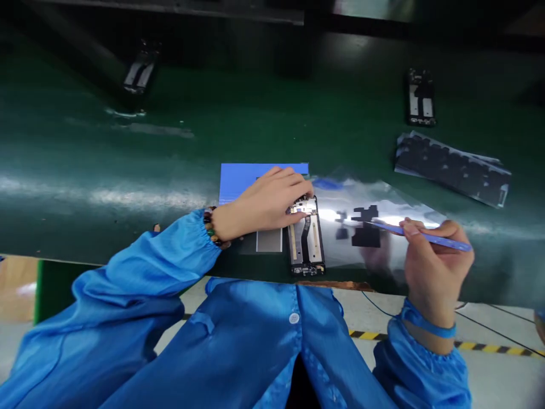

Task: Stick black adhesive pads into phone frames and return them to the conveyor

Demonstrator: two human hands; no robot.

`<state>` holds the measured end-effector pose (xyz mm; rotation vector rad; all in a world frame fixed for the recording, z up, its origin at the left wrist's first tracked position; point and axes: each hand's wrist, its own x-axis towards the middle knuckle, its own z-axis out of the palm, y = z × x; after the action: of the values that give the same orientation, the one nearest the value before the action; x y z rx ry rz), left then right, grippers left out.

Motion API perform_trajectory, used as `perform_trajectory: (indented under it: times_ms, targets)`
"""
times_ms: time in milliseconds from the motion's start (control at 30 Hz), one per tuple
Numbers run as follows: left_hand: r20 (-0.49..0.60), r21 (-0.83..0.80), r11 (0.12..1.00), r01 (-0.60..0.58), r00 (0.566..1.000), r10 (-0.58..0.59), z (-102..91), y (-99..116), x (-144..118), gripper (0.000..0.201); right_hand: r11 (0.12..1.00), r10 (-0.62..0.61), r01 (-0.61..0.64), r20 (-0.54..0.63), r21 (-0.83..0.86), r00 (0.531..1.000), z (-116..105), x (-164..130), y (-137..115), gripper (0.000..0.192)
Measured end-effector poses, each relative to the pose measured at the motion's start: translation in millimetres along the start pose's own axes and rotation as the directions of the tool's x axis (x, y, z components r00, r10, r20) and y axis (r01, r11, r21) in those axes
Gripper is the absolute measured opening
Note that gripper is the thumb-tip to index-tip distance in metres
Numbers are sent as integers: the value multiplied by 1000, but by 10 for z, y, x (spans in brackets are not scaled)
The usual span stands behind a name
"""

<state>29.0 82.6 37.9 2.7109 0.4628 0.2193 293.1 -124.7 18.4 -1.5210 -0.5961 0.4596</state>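
Observation:
My left hand [276,199] is closed over the upper end of an opened phone body [305,244], thumb and fingers on its edges, while the phone lies on the table near the front edge. Between thumb and fingers my right hand [436,258] pinches blue tweezers [443,240], whose tips point left at a black die-cut sticker [366,234]. That sticker lies on a clear plastic sheet [395,199] to the right of the phone. Whether the tips grip the sticker I cannot tell.
A blue sheet [238,176] lies partly beneath my left hand. Several strips of black stickers [453,167] are stacked at the right. Further back, one phone body [420,102] lies at the right and another phone body [142,71] at the left, on the green table [255,125].

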Motion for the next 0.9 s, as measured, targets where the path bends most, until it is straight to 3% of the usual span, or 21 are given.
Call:
perform_trajectory:
  times_ms: [100, 300, 467, 900]
  targets:
    - [-1, -120, 991, 55, 998, -55, 16, -163, -193, 52, 994, 71, -81, 131, 71, 989, 388, -107, 29, 41]
    - [-69, -213, 977, 8, 997, -23, 179, -137, -230, 49, 993, 67, -85, 195, 84, 979, 819, -263, 114, 39]
    - [-115, -189, 982, -5, 993, -17, 226, -128, -228, 44, 999, 10, -19, 198, 40, 980, 890, -278, 85, 37]
    - [-125, -191, 982, -2, 992, -22, 242, -129, -236, 43, 998, 11, -23, 172, 66, 985, 939, -379, 79, 36]
